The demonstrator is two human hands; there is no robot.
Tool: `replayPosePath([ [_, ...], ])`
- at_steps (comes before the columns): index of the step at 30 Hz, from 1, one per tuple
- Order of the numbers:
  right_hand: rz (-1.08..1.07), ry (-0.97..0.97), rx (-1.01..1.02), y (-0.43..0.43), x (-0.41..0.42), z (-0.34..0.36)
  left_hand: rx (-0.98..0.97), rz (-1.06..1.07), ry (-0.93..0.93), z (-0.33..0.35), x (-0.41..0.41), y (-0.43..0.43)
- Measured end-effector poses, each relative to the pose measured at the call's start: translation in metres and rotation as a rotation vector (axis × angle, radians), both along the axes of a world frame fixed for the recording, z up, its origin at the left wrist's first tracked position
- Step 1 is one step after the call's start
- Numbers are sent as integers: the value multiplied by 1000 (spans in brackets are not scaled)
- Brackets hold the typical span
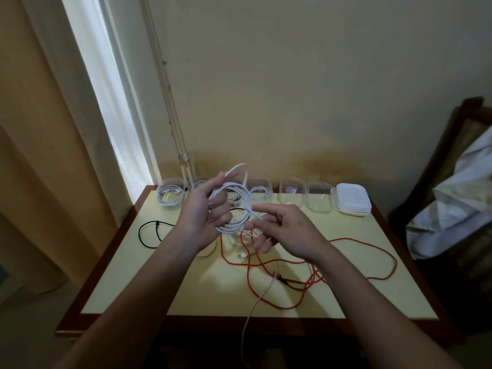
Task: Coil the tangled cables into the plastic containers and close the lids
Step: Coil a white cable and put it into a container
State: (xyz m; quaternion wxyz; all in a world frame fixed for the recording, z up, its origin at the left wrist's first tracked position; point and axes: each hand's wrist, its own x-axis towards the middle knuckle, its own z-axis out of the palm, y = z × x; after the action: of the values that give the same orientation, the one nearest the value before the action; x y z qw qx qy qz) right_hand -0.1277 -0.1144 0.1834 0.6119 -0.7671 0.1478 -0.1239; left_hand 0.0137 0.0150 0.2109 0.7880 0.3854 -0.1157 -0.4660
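My left hand holds a coil of white cable above the table, its fingers curled through the loops. My right hand is beside the coil, fingers loosely curled, pinching the white cable's loose strand. That cable's tail runs down over the table's front edge. A clear open container stands under the coil. A red cable lies tangled on the table. A black cable lies at the left. Along the back stand clear containers: some with white cables, some empty.
A stack of white lids sits at the back right of the pale yellow table. A curtain and window are at the left. A chair with a white cloth stands at the right.
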Motion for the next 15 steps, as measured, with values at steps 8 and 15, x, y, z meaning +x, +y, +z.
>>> replayPosePath([
  [8,-426,-97,-38,-42,-21,-11,-17,8,54,-2,3,5],
  [15,-585,122,-706,-62,-38,-51,47,-3,-76,-6,-8,3],
])
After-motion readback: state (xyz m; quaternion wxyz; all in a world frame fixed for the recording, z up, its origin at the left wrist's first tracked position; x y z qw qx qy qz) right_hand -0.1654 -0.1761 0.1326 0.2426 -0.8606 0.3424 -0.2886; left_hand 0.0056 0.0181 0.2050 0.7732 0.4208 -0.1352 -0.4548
